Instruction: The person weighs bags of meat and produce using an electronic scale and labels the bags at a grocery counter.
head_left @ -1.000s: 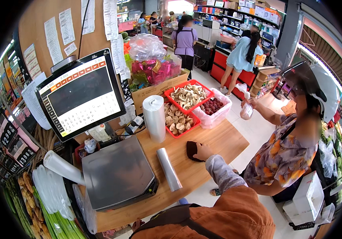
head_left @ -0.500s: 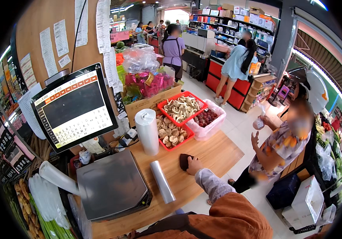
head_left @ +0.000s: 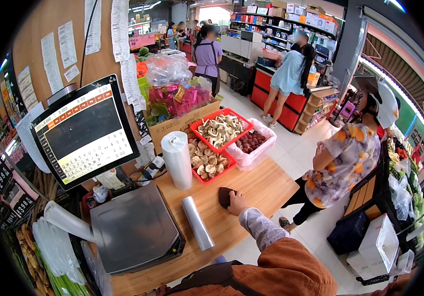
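A wooden counter [head_left: 266, 185] is taken as the landmark, and on its middle a small dark brown object [head_left: 225, 197] is seen lying flat. The right hand [head_left: 237, 203] is laid against the near side of that object, fingers touching its edge; whether it is actually gripped cannot be told, since the fingertips are hidden behind it. The arm is covered by a pale patterned sleeve under a rust-orange garment [head_left: 286, 269]. The left hand is not in view. Just left of the dark object, a thin roll of clear bags [head_left: 197, 223] is laid lengthwise on the counter, and at the counter's left end a steel weighing scale [head_left: 133, 229] is set, with a slanted touch screen [head_left: 84, 132] raised behind it. An upright white roll of bags [head_left: 177, 159] is stood at the counter's back edge, and beside it red trays of mushrooms [head_left: 214, 145] and a pale tub of dark round fruit [head_left: 252, 143] are placed. Off the counter's right end a person in a flowered shirt and white helmet [head_left: 343, 160] is seen standing
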Demonstrator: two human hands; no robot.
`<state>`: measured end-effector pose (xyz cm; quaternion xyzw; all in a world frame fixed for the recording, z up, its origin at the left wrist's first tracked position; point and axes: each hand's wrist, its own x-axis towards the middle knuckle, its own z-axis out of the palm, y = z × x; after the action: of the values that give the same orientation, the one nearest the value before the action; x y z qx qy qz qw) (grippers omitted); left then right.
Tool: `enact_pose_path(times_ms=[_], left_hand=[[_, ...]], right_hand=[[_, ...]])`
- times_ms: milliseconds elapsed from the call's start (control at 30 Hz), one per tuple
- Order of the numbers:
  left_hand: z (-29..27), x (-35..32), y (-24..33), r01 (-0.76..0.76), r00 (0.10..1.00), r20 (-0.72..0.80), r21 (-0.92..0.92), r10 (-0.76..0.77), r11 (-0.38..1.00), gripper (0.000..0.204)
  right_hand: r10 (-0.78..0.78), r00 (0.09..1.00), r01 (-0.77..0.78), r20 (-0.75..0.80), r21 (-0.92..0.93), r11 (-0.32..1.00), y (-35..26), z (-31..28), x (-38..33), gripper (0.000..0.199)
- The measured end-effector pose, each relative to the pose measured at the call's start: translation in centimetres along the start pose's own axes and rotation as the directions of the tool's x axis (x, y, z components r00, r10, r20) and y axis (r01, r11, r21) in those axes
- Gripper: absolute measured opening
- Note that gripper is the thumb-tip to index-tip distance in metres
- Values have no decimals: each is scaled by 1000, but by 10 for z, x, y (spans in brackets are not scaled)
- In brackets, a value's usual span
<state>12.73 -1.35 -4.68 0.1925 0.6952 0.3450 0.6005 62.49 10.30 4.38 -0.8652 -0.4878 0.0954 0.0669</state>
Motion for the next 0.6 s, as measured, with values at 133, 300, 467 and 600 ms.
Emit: enact_pose_path(times_ms=[133,300,467,600], left_hand=[[-3,2,0,-3,1000,-1,0,3,1000,31],[-1,4,2,-4,1000,-5,-15,4,1000,31],[0,5,2,-12,1000,-6,-21,12,1000,32],[1,6,3,-21,1000,-6,-24,21,999,32]], right_hand=[[-5,1000,5,-26,17,1000,0,2,0,55],[-8,1000,8,-15,-7,1000,3,7,3,56],[-18,999,18,35,9,1000,4,4,4,57],[-16,999,16,42,9,1000,4,2,3,59]])
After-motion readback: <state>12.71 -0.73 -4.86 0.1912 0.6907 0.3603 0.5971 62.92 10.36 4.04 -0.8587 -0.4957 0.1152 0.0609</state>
